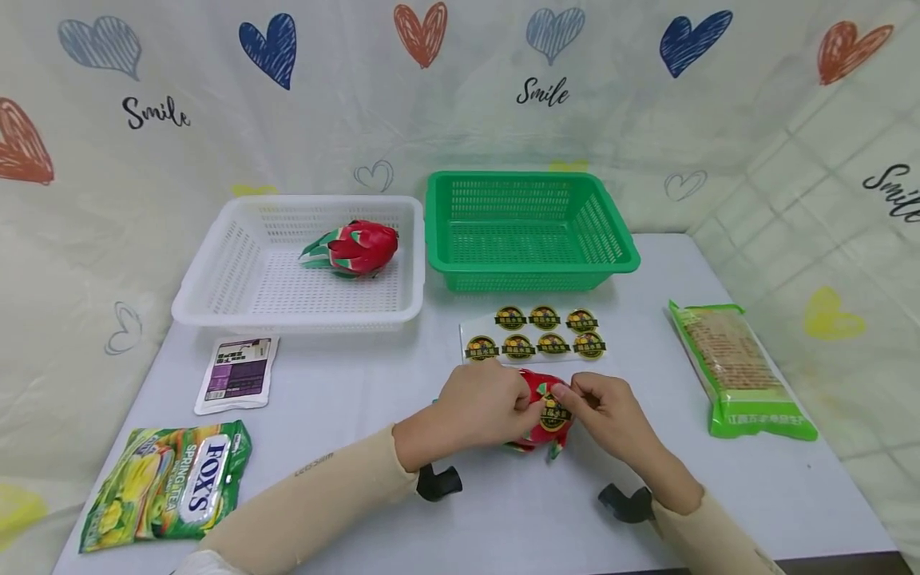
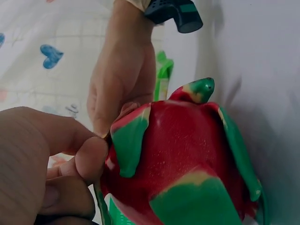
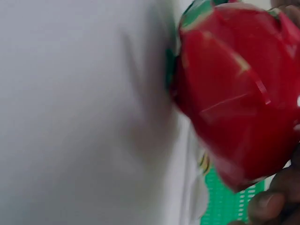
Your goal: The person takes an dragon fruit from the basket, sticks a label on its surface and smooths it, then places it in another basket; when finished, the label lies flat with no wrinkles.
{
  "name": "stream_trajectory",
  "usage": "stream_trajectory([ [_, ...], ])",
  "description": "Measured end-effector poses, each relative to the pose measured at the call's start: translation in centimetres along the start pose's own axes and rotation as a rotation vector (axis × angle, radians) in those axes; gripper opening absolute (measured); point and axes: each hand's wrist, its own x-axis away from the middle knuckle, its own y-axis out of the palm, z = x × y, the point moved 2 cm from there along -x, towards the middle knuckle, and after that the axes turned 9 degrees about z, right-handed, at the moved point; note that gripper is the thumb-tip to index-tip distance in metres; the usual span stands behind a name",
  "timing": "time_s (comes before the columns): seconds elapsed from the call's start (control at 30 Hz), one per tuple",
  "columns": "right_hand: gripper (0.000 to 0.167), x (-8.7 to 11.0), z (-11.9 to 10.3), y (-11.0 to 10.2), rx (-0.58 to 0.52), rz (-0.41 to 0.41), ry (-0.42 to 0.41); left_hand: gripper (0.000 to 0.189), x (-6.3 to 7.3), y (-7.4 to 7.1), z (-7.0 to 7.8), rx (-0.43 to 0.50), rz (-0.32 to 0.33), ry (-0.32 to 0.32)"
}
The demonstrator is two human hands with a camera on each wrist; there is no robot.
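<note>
Left hand, right hand: fingers curled, each pinching round black-gold sticker | on glossy, scaly red-green dragon fruit, toward tabletop's front edge | fruit partly hidden by left hand; right-wrist view crops it

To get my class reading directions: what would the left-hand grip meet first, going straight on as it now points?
Probably the round sticker, right at the left-hand grip, with the red dragon fruit behind it; the head view leaves depth unclear.
</note>
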Motion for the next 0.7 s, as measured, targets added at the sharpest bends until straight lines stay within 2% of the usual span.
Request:
stream_trajectory([
  [0.27,0.033,0.8,0.8,-0.3,-0.080,-0.018,-0.167,0.061,0.1,-0.3,-0.4,0.019,-0.012,-0.032],
  [0.5,0.030,0.8,1.1,-0.5,-0.128,-0.073,-0.213,0.061,0.3,0.1,0.0,-0.096,0.046,-0.007],
  [0.7,0.030,1.0,1.5,-0.8,-0.137,-0.127,-0.240,0.065,0.4,0.4,0.4,-0.194,0.039,-0.017],
])
